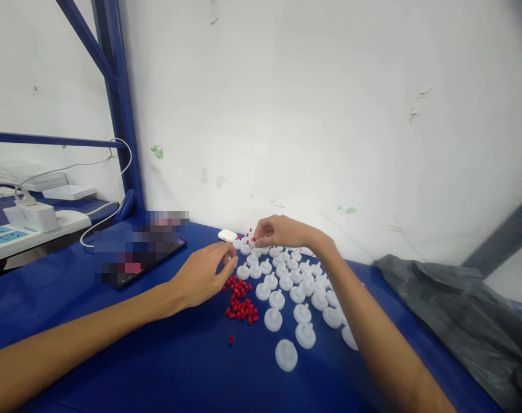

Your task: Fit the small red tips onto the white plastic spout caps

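At the far left, a power strip (74,221) is set beside the blue table (179,361), with a plug and cables attached. A phone (175,250) is laid flat, apart from the small parts. The left hand (203,275) is bent over the upper end of the loose red caps (242,310), its fingers curled; whether anything is gripped cannot be told. The caps are heaped nearest to that hand, presumably for easy picking, with one lying alone nearer the person. Just behind, a white case (227,235) is placed by the wall (330,115). By the right hand (282,232), a red cap (254,239) appears to be pinched between thumb and finger, a hold suited to so small a piece. White discs (285,354) are spread around and below that hand, mostly stem up, so the stems are left accessible. At the far right, a dark sheet (454,310) is left crumpled.
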`<state>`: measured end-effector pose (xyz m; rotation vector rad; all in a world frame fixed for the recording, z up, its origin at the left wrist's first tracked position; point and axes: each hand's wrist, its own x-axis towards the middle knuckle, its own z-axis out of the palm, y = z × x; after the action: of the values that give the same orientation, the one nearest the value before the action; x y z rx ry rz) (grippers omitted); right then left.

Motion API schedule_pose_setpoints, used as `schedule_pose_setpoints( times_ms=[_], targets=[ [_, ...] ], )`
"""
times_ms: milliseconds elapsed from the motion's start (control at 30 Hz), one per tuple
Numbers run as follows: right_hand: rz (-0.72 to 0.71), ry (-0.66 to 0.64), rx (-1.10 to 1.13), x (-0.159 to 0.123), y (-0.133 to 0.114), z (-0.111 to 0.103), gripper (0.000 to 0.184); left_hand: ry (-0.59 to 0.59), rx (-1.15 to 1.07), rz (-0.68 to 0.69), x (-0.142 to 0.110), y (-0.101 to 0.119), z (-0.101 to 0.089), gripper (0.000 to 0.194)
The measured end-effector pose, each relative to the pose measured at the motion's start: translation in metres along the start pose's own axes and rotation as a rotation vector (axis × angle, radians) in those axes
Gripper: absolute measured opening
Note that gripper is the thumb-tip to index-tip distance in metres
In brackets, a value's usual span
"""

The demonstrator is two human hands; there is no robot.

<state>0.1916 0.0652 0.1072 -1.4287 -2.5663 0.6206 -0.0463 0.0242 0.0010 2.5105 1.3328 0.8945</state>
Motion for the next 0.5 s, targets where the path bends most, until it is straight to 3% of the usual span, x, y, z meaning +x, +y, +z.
schedule_pose_setpoints(
  times_ms=[167, 300, 500],
  targets=[
    [-0.076, -0.149, 0.061, 0.000, -0.034, 0.011, 0.041, -0.003, -0.063, 0.048, -0.001, 0.004, -0.003, 0.028],
    [-0.106, -0.158, 0.071, 0.000, -0.041, 0.015, 0.037, -0.030, -0.090, 0.109, -0.002, 0.006, -0.005, 0.033],
    [-0.129, -0.135, 0.079, -0.001, -0.037, 0.010, 0.034, -0.015, -0.105, 0.096, -0.001, 0.004, -0.006, 0.031]
  ],
)
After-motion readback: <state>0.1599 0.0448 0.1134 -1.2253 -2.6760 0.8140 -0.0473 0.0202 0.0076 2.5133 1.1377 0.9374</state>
